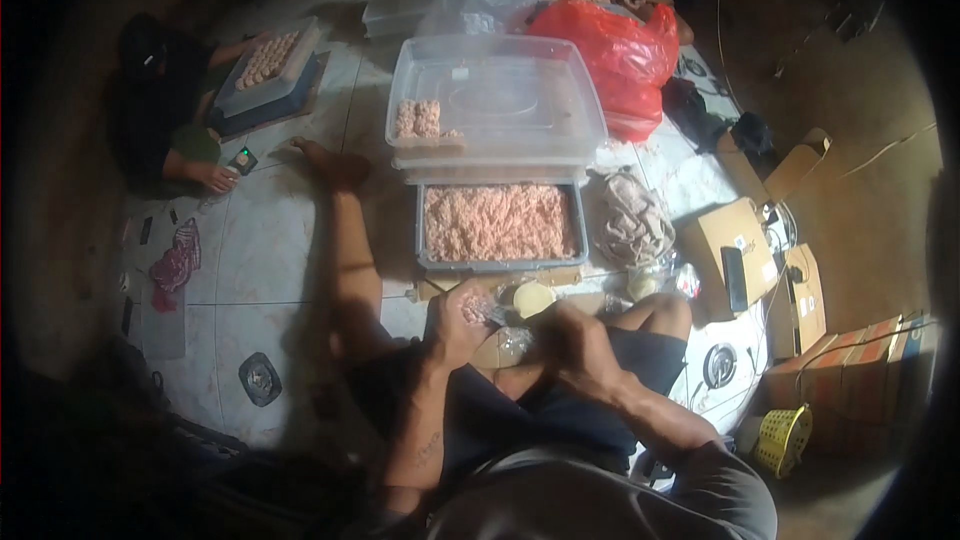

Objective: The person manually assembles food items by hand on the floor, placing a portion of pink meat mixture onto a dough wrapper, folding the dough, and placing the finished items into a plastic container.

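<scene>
In the middle of the frame, a little below the centre, the left hand is cupped and half closed around a small portion of pink minced filling, which seems to lie on a thin wrapper in the palm. The right hand is just beside it, curled into a loose fist; it may hold a small tool, but the fingers hide it and one cannot tell. Just above the hands lies a stack of round pale wrappers, and above that a grey tray full of the same pink filling. Higher still sits a clear plastic box with a few finished pieces in its left corner. The step in hand looks like filling and folding one piece; the next move would probably call for closing the wrapper edges gently, so the filling does not squeeze out, and a place in the clear box. To the upper right is a red plastic bag, at the right some cardboard boxes, and at the upper left another person sits on the floor with another tray.
</scene>
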The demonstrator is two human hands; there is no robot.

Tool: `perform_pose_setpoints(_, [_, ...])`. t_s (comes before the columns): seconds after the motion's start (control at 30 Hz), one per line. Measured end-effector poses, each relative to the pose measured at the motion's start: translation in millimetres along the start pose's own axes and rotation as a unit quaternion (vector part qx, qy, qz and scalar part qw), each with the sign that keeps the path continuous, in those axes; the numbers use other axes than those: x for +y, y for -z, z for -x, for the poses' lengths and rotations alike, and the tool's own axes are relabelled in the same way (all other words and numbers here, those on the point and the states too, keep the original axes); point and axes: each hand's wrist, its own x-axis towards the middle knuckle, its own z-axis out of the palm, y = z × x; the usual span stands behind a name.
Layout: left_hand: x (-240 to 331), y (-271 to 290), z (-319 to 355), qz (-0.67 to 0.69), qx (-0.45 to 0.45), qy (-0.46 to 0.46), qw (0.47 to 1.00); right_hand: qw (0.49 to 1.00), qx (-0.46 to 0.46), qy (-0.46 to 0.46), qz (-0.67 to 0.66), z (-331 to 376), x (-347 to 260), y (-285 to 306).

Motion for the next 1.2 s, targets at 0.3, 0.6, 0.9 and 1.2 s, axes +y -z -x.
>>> perform_pose_setpoints(0.3, [2, -7, 5, 0.359, -0.036, 0.082, 0.929, 0.818, -0.083, 0.321, 0.469, -84, -10, 7])
perform_pose_setpoints(0.6, [-10, -23, -4, 0.392, 0.124, 0.019, 0.912, 0.832, -0.176, 0.355, 0.389, -181, -88, -5])
perform_pose_setpoints(0.9, [-61, -78, 8, 0.187, -0.007, 0.041, 0.982, 0.801, -0.129, 0.227, 0.539, -365, -79, -27])
perform_pose_setpoints(1.2, [-58, -51, 9, 0.161, -0.008, 0.071, 0.984, 0.811, -0.287, 0.107, 0.499, -370, -68, -58])
